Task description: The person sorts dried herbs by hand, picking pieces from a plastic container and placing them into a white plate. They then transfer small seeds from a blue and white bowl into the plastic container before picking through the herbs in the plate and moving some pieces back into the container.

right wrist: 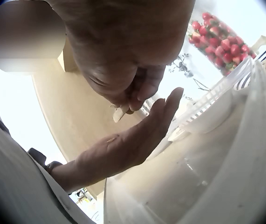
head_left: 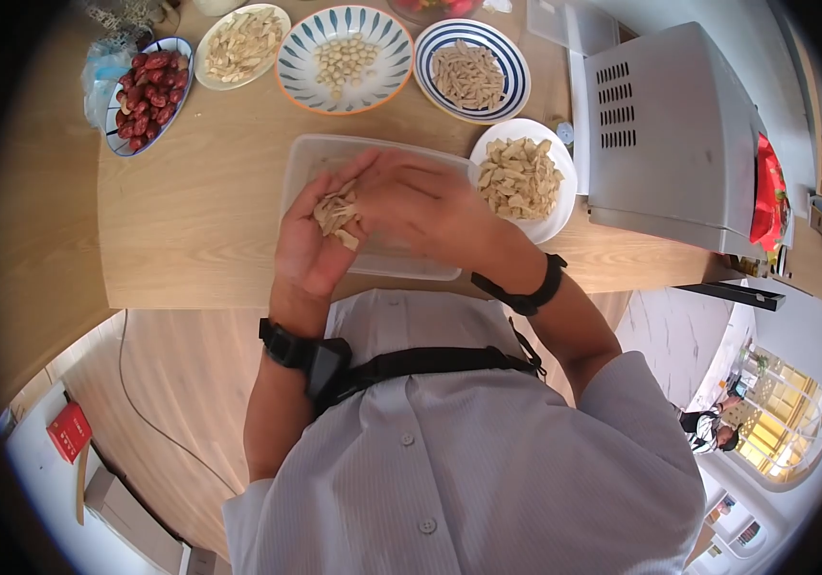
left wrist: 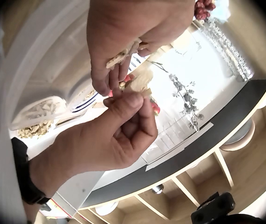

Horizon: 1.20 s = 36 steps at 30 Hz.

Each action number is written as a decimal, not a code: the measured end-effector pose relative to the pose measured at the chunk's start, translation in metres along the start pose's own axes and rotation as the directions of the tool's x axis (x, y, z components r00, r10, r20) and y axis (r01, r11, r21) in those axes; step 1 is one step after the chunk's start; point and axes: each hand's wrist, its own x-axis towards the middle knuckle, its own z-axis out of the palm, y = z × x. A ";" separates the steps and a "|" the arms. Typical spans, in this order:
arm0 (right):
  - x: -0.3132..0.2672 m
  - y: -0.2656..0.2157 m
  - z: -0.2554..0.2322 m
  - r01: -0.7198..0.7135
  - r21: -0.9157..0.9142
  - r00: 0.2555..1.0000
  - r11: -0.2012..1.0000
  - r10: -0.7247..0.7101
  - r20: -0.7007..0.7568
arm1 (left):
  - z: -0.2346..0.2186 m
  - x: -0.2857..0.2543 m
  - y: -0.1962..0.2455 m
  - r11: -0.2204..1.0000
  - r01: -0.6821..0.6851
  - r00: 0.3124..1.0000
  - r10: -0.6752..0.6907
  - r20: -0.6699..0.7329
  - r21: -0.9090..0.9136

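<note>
My left hand (head_left: 303, 251) is turned palm up over a clear plastic tub (head_left: 373, 142), a small heap of pale dried slices (head_left: 337, 217) lying in it. In the right wrist view its fingers (right wrist: 163, 114) stretch out nearly straight. The right hand (head_left: 430, 213) is just above and beside it, blurred in the head view. Between right thumb and forefinger a pale dried slice (left wrist: 141, 82) is pinched, as the left wrist view shows. Just right of the tub a white plate (head_left: 565, 217) bears a pile of similar slices (head_left: 519, 178).
Along the back stand a blue-rimmed dish (head_left: 104, 140) of red dates, a plate (head_left: 202, 69) of pale slices, a leaf-patterned plate (head_left: 296, 81) with pale round pieces, and a blue-striped plate (head_left: 518, 81) of thin sticks. A grey boxy appliance (head_left: 679, 144) flanks the right side.
</note>
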 end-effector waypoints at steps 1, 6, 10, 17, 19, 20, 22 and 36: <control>-0.006 -0.002 -0.013 -0.130 0.041 0.992 0.991 0.130 0.002 | 0.002 0.002 -0.002 1.000 0.002 1.000 -0.002 0.015 0.011; -0.039 -0.003 -0.052 -0.515 0.198 0.849 0.834 0.528 -0.017 | 0.008 0.003 -0.005 0.995 0.030 0.997 -0.023 0.071 -0.097; -0.072 0.010 -0.082 -0.598 0.129 0.766 0.791 0.611 -0.201 | 0.004 0.003 -0.002 0.986 0.052 0.994 -0.036 0.102 -0.161; -0.119 0.031 -0.131 -0.722 -0.025 0.658 0.691 0.675 -0.335 | 0.005 0.003 -0.005 0.987 0.016 0.996 -0.002 0.091 -0.157; -0.124 0.033 -0.133 -0.741 -0.013 0.636 0.672 0.694 -0.337 | 0.005 0.002 -0.005 0.990 0.007 0.996 0.006 0.087 -0.144; -0.127 0.035 -0.133 -0.745 -0.037 0.640 0.666 0.698 -0.322 | 0.005 0.002 -0.005 0.990 0.004 0.996 0.009 0.091 -0.140; -0.132 0.038 -0.131 -0.752 -0.085 0.646 0.654 0.705 -0.291 | 0.004 0.002 -0.005 0.991 -0.003 0.995 0.016 0.100 -0.131; -0.126 0.039 -0.127 -0.703 -0.373 0.710 0.606 0.625 -0.324 | 0.004 -0.002 -0.005 0.994 -0.013 0.995 0.024 0.100 -0.112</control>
